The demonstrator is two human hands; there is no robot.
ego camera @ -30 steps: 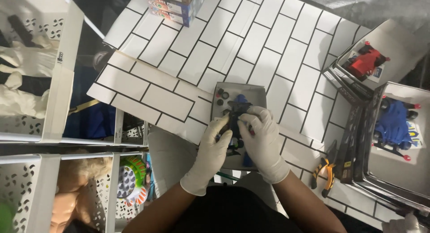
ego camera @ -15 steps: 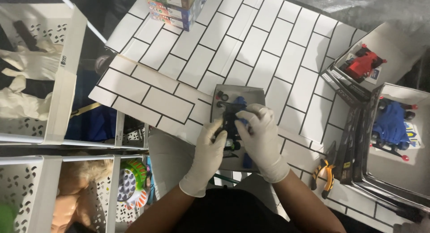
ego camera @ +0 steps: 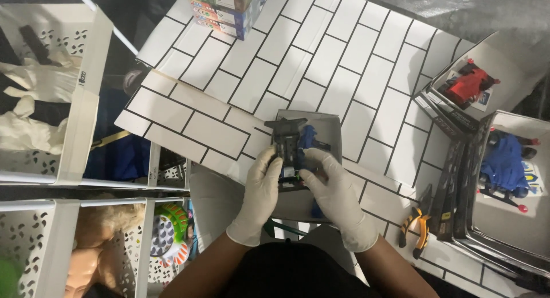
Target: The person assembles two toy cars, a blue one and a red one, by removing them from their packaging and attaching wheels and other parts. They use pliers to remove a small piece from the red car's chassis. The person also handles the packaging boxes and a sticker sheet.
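Note:
Both my hands wear white gloves and grip a small dark toy car chassis (ego camera: pixel 288 142) over a grey tray (ego camera: pixel 326 125) near the table's front edge. My left hand (ego camera: pixel 259 192) pinches the chassis's left side. From the right, my right hand (ego camera: pixel 335 195) closes on the same piece. Blue parts (ego camera: pixel 308 137) lie in the tray just behind the chassis. The underside of the chassis is hidden by my fingers.
The table has a white brick-pattern top (ego camera: pixel 321 63). Stacked boxes (ego camera: pixel 226 6) stand at its far edge. A red toy car box (ego camera: pixel 470 86) and a blue toy car tray (ego camera: pixel 507 166) sit at the right, with orange-handled pliers (ego camera: pixel 415 223) beside them. White perforated bins (ego camera: pixel 51 86) stand at the left.
The chassis has been lifted and shifted slightly forward in the tray. Both hands have kept their grip on it, with my fingers moved along its sides.

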